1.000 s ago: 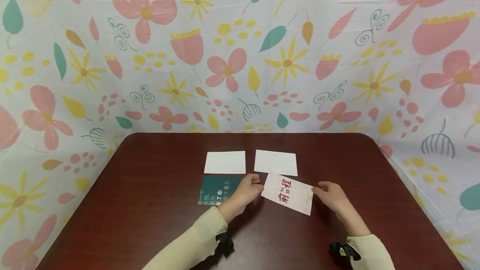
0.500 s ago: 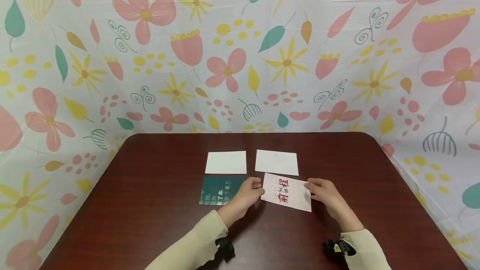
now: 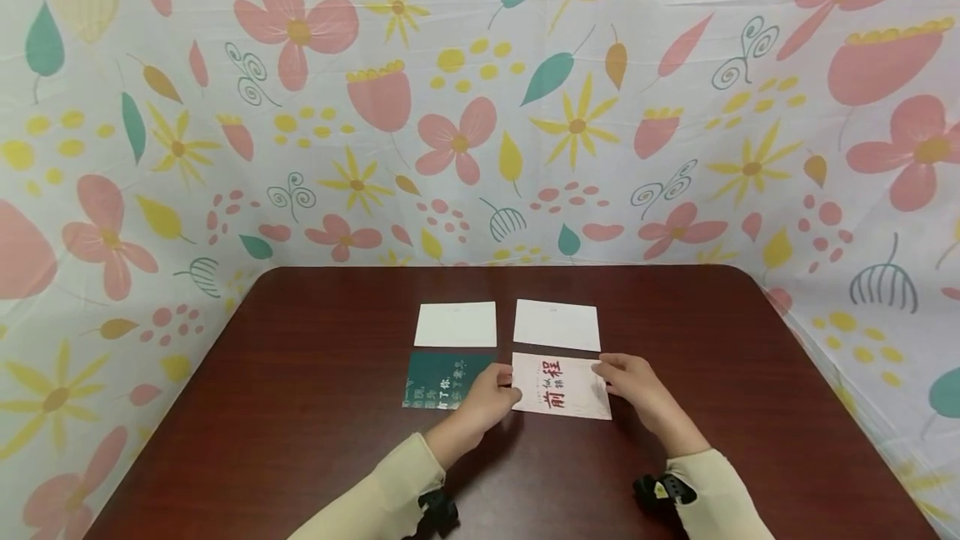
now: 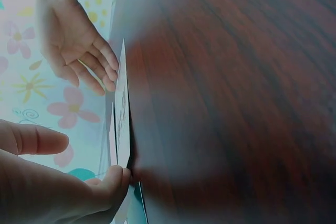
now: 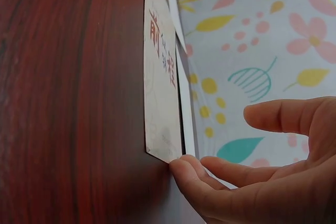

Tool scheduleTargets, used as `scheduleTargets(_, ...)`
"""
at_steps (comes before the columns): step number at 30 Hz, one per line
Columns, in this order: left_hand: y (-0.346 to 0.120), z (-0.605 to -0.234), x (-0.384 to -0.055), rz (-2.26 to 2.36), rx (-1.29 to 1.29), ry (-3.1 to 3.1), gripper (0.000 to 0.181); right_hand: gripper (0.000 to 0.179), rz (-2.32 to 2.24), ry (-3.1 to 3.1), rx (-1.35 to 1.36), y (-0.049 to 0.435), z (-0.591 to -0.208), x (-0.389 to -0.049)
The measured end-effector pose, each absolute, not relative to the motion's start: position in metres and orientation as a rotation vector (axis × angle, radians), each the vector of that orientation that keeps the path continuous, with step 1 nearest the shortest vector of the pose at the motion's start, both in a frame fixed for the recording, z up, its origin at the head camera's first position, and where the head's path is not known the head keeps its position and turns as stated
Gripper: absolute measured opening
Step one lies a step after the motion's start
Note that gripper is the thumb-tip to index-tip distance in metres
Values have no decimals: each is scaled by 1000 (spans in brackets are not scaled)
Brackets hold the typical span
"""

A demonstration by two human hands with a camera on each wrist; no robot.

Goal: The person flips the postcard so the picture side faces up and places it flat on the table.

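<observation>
A pale postcard (image 3: 573, 402) with red and dark writing lies between my hands, in front of a white card. My left hand (image 3: 486, 400) pinches its left edge at the fingertips; a raised finger (image 4: 44, 141) stays off it in the left wrist view. Over on the right, my right hand (image 3: 637, 386) grips the upper right corner, with fingertips (image 5: 185, 174) meeting the card edge in the right wrist view. Left of it lies a dark green postcard (image 3: 427, 382) with white writing, partly hidden by my left hand. Whether the pale card touches the table cannot be told.
Two white cards, a left one (image 3: 455, 325) and a right one (image 3: 557, 325), lie in a row behind. All sit on a dark reddish-brown table (image 3: 330, 407) with rounded far corners. A flower-patterned cloth (image 3: 480, 107) hangs behind and on both sides.
The pale postcard has moved slightly left and turned from a slant to nearly straight beside the green one. Both hands have shifted left with it; the other cards keep their places.
</observation>
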State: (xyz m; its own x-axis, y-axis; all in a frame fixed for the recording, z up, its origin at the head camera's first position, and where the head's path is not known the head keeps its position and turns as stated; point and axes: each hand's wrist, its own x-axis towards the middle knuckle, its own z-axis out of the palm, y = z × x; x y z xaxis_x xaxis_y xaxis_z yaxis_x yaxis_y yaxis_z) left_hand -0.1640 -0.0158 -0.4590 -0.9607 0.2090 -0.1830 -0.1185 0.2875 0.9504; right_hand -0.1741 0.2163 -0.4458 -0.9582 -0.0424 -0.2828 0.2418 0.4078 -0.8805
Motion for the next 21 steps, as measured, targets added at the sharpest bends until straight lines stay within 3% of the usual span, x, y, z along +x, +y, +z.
scheduleTargets(13,-18,-453,-161,1685,165,2377,48,53,-1567,2428,148,214,-442,-177)
scheduleTargets(21,-16,-445,-193,1689,193,2400,52,56,-1617,2443,150,233,-436,-202)
